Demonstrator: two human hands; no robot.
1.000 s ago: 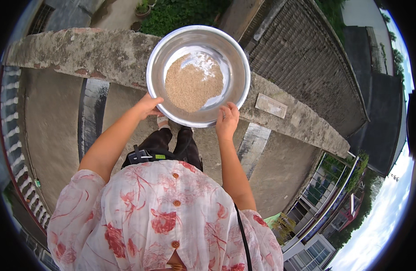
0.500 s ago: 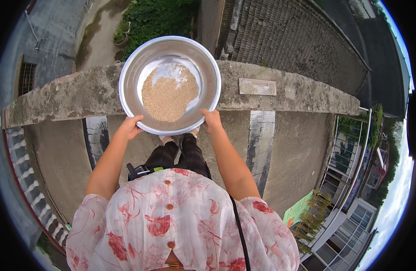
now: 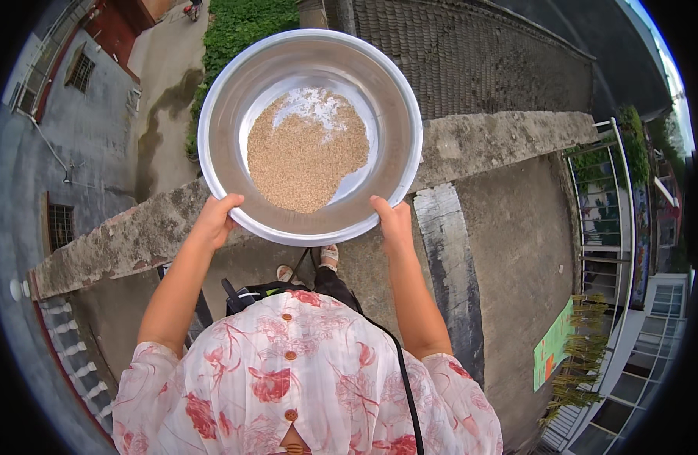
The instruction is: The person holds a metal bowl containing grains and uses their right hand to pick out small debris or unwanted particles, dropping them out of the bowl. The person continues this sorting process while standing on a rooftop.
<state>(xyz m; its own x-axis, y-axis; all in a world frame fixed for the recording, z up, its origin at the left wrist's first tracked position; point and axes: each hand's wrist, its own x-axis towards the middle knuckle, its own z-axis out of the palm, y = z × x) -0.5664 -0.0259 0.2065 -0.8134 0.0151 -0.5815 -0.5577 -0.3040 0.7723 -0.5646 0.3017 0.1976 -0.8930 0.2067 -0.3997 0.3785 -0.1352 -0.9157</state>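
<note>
A wide silver metal basin (image 3: 389,106) is held out ahead of me in both hands. Small tan grains (image 3: 307,163) cover most of its bottom, with bare shiny metal showing at the far side and at the right. My left hand (image 3: 216,220) is closed on the near left of the rim, thumb on top. At the near right, my right hand (image 3: 393,221) grips the rim the same way. The undersides of the fingers are hidden beneath the basin.
A rough concrete parapet (image 3: 129,243) runs across behind the basin. Beyond it lie a tiled roof (image 3: 470,61), green plants (image 3: 247,45) and a paved lane (image 3: 156,98). Metal railings (image 3: 622,189) stand at the right, near a green sheet (image 3: 552,345); white balusters (image 3: 76,356) at the left.
The basin has risen in the view and looks larger. My view has turned, so the parapet now slants up to the right. Both hands keep their grip on the rim.
</note>
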